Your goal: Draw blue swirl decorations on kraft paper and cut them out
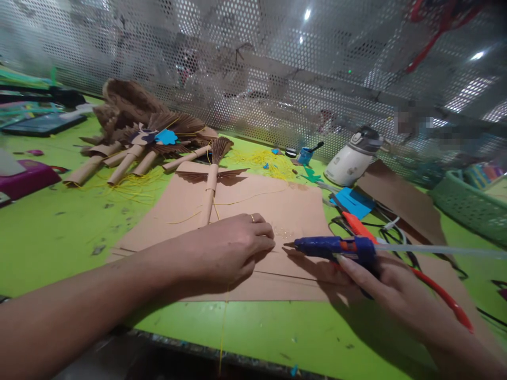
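My right hand (pixel 396 295) grips a blue hot glue gun (pixel 336 247), with a clear glue stick (pixel 443 250) out of its back. The nozzle points left, a short way from the fingers of my left hand (pixel 241 248). Those fingers are curled down over brown cardboard sheets (pixel 293 203), and whatever they hold is hidden. Just beyond this hand lies a rolled paper tube figure (pixel 211 187) with pleated fan pieces at its top and sides. A thin yellow string (pixel 222 332) runs from beneath the hand over the table edge.
More paper tube figures (pixel 129 163) lie in a pile at back left, near a phone (pixel 45 125). At right are orange-red scissors (pixel 358 227), black cables, blue paper (pixel 352 202), a white bottle (pixel 350 158) and a green basket (pixel 467 203). Perforated metal (pixel 245 74) borders the back.
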`<state>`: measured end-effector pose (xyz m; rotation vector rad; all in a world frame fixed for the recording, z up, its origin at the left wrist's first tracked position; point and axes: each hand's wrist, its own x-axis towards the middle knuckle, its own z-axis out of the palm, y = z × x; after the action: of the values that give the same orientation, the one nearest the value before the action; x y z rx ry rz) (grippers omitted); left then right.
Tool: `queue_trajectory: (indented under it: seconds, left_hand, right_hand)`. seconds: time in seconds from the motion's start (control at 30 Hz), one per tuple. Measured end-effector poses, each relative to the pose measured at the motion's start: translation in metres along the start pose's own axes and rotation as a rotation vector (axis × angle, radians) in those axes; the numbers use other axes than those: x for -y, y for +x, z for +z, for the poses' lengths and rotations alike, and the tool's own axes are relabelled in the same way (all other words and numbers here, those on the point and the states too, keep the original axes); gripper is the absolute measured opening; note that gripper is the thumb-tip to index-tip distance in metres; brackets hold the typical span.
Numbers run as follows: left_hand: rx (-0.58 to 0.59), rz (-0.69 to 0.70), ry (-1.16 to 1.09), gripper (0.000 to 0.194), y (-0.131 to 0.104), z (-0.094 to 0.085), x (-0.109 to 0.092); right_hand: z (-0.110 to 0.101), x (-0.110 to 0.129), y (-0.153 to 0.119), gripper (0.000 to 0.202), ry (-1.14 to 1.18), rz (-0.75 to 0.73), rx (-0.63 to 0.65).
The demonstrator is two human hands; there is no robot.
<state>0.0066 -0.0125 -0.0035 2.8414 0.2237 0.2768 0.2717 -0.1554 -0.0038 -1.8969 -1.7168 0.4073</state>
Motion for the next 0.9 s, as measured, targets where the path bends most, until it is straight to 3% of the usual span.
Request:
queue_trajectory:
  seconds: [0.23,0.4,0.6,0.9]
  left_hand:
    - [-0.028,-0.006,-0.027,0.027,-0.0024,0.0003,0.0000]
    - [-0.015,-0.013,-0.023,0.027,-0.0027,0.0019,0.0013]
    - [-0.025,-0.010,-0.012,0.026,-0.0002,0.0023,0.0008]
    - [-0.012,-0.013,0.002,0.021,0.0002,0.0011,0.0001]
  right_hand:
    - [0.0006,-0.0030,-0.0021,0.054,-0.086,-0.009,0.008]
    - [0.0017,0.0004,0.0008,0.049,-0.079,-0.019,-0.013]
    - [0.0047,0.0029,0.0030,0.044,-0.019,-0.022,0.048]
    - [0.0058,-0.0062,0.0021,0.041,-0.076,-0.064,-0.012]
